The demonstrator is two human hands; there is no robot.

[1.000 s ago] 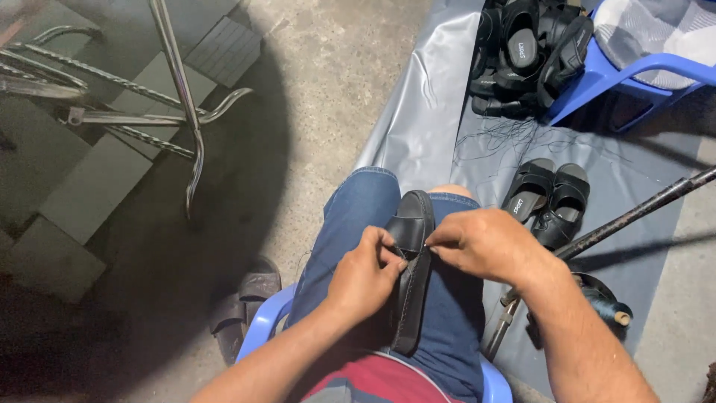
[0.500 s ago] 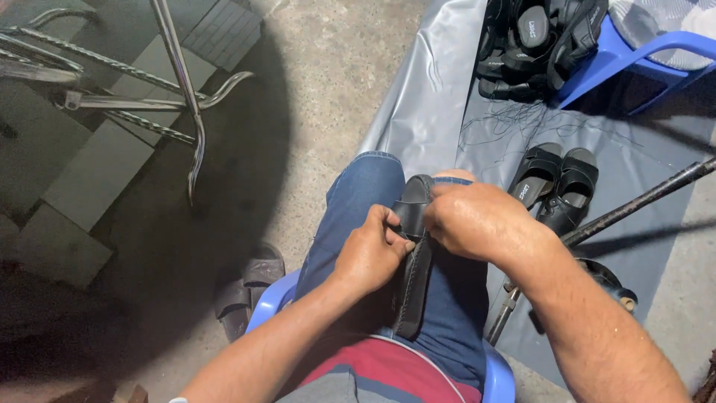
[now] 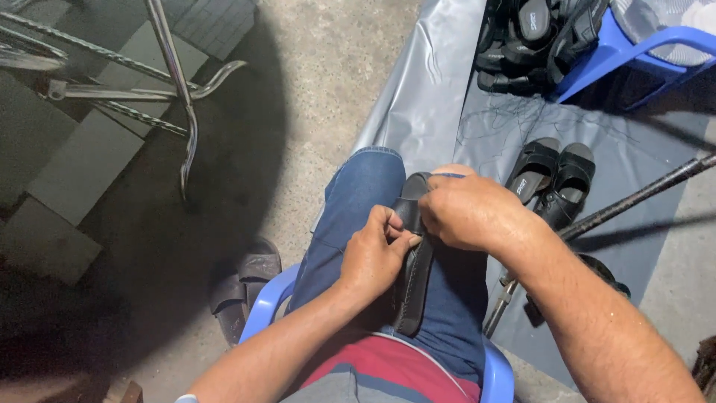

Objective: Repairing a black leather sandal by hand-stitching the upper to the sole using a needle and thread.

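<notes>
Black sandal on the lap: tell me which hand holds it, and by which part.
Both hands hold the black sandal. The left hand pinches its edge near mid-length; the right hand covers and grips its upper end.

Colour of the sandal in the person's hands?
Black sandal, clearest in the head view, pinched by left hand and right hand.

Floor (image 3: pixel 328 82) is rough grey concrete w/ a big dark shadow on the left. Grey blocks (image 3: pixel 82 160) lie top left, next to a bent metal frame (image 3: pixel 175 82). A grey sheet (image 3: pixel 447 97) covers the floor on the right, w/ loose threads on it. A blue chair (image 3: pixel 634 52) stands top right, piled w/ black sandals (image 3: pixel 533 37). 2 more sandals (image 3: pixel 556 175) sit on the sheet. A dark rod (image 3: pixel 634 198) lies across it. A brown sandal (image 3: pixel 242 287) is on the concrete. Another blue seat (image 3: pixel 496 373) shows at the bottom.
</notes>
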